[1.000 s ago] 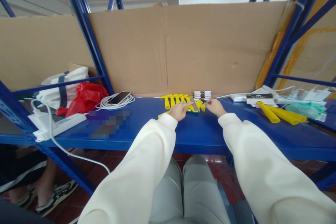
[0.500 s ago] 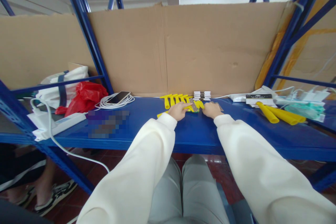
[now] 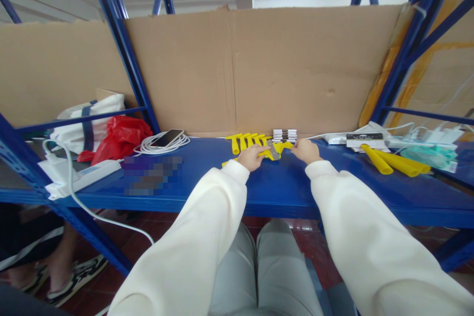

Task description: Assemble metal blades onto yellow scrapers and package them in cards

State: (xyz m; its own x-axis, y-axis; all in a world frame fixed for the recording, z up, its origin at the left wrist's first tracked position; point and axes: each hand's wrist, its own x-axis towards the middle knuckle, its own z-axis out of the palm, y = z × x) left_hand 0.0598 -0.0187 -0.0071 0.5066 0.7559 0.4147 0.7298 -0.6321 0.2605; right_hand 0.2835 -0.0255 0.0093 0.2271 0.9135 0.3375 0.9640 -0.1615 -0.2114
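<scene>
My left hand [image 3: 252,156] is closed around the yellow handle of a scraper-like tool [image 3: 273,150] with a flat grey metal plate at its head. A yellow piece [image 3: 284,146] lies just right of the plate. My right hand [image 3: 306,151] is closed, with its fingertips at the right end of that yellow piece; whatever is pinched there is too small to make out. Behind my left hand, several yellow T-shaped handles [image 3: 243,141] lie in a row. A stack of small white packs with black bands [image 3: 285,135] sits behind the tool.
Yellow tubular handles [image 3: 388,162] and a white-and-black package [image 3: 366,140] lie at the right. On the left are a phone [image 3: 168,138] on a coiled white cable, a red bag [image 3: 122,134] and a power strip [image 3: 92,173]. A cardboard panel [image 3: 289,69] backs the blue shelf [image 3: 222,192].
My right hand has shifted slightly right and back from the metal plate. The flat greyish piece by its fingers no longer shows. My left hand stays in place with the tool.
</scene>
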